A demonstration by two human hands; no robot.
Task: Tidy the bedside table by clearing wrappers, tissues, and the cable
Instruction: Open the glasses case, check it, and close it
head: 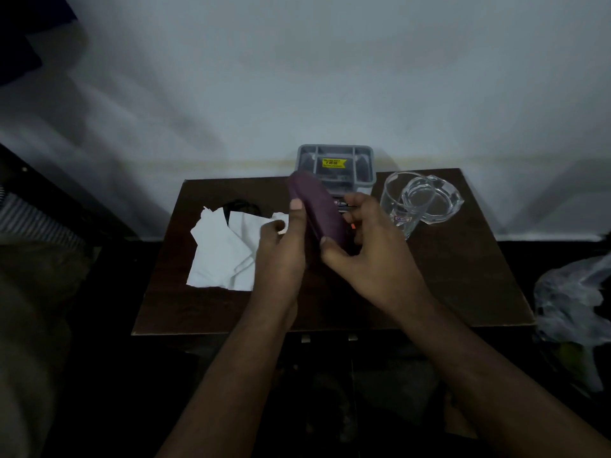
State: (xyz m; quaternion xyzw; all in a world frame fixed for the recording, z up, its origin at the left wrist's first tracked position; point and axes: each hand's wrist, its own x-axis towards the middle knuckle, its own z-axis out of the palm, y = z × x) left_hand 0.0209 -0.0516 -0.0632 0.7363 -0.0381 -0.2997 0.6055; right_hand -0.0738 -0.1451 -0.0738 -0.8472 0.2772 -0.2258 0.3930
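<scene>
Both hands hold a long, dark purple wrapper (315, 209) above the middle of the dark brown wooden desk (446, 279): the left hand (281, 246) has its grip curled round the near edge, thumb up along the side, and the right hand (367, 246) pinches the other side. White crumpled tissues (221, 256) lie on the desk just left of the left hand, with a black cable (239, 206) (mostly hidden) behind them. A grey plastic compartment tray (335, 165) stands at the back edge, and a clear glass mug (405, 201) touches a clear glass ashtray (436, 203) on the right.
</scene>
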